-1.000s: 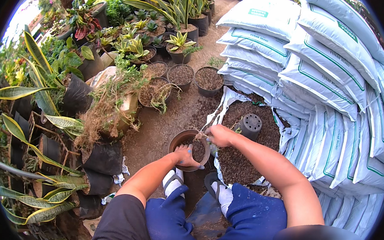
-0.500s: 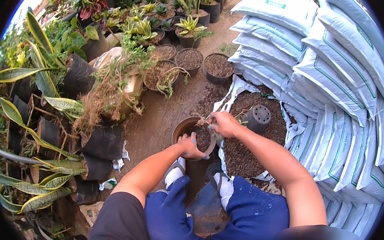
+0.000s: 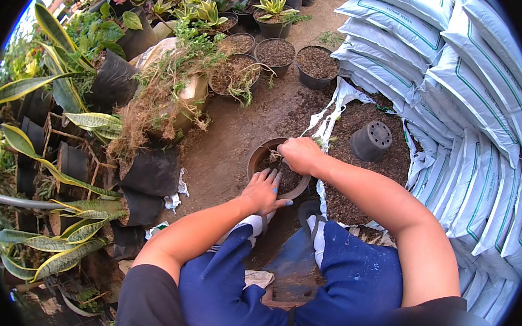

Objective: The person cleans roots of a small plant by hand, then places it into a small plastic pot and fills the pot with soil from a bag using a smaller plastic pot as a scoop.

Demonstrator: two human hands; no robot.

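Between my feet stands a round brown pot (image 3: 255, 161) with dark soil inside. My left hand (image 3: 263, 193) lies over its near left rim, fingers stretched and apart, the fingertips reaching over the soil. At the far rim my right hand (image 3: 300, 156) is closed around a thin plant (image 3: 275, 156). Pale stringy roots show at the left of that fist, and a little green shows behind it. Most of the plant is hidden by the fingers. Blue stains mark the left fingers and thumb.
Right of the pot, a torn white sack (image 3: 329, 116) lies under spread dark soil (image 3: 346, 186), with an upturned black pot (image 3: 371, 141) on it. Stacked white sacks (image 3: 480, 99) rise at right. Several soil-filled pots (image 3: 317, 65) stand ahead; uprooted plants (image 3: 151, 108) and snake plants (image 3: 52, 162) crowd the left.
The view has shifted, so the surroundings appear lower right or higher up. My right fist has turned, covering more of the plant, and sits lower over the pot. My left hand stays at the rim.
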